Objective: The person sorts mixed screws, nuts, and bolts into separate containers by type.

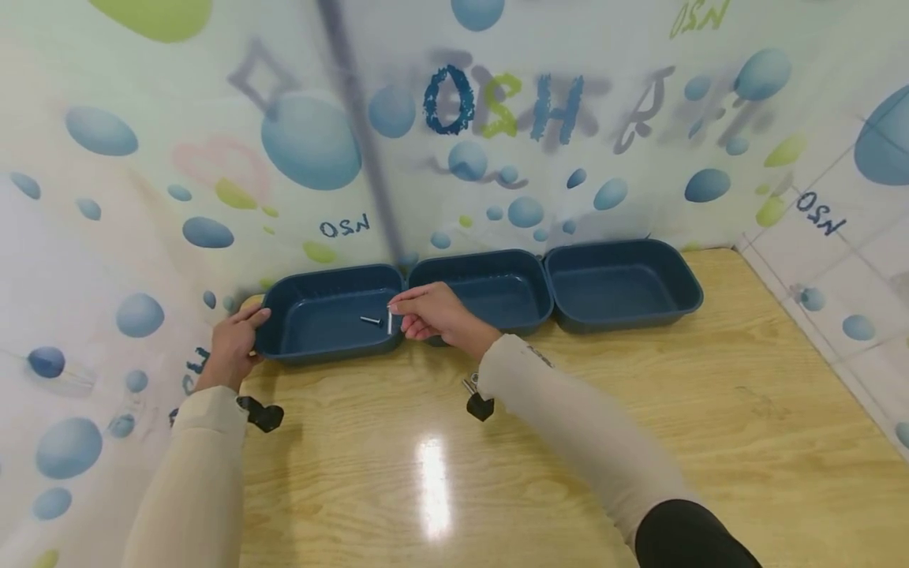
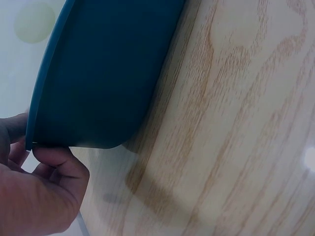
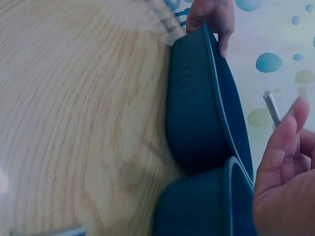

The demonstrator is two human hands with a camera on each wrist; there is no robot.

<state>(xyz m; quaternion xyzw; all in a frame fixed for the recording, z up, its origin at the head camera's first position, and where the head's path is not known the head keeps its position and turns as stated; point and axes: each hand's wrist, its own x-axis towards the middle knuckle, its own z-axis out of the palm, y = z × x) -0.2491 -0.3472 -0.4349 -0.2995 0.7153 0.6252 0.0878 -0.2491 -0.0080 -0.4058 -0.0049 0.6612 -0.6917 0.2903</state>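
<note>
In the head view my left hand (image 1: 233, 347) grips the left end of the left blue bin (image 1: 330, 353), thumb outside its wall and fingers at the rim. The left wrist view shows this hand (image 2: 49, 191) at the bin's corner (image 2: 98, 98). My right hand (image 1: 436, 312) pinches a silver bolt (image 1: 390, 321) between thumb and fingertips, above the right end of that bin. In the right wrist view the bolt (image 3: 271, 109) sticks out past the fingertips. Another silver bolt (image 1: 370, 320) lies on the bin's floor.
A middle blue bin (image 1: 490, 264) and a right blue bin (image 1: 618, 322) stand in line along the patterned backdrop (image 1: 419, 189). Under my right wrist, small metal hardware (image 1: 469, 386) lies on the wooden table (image 1: 355, 457). Black wrist cameras hang at both cuffs.
</note>
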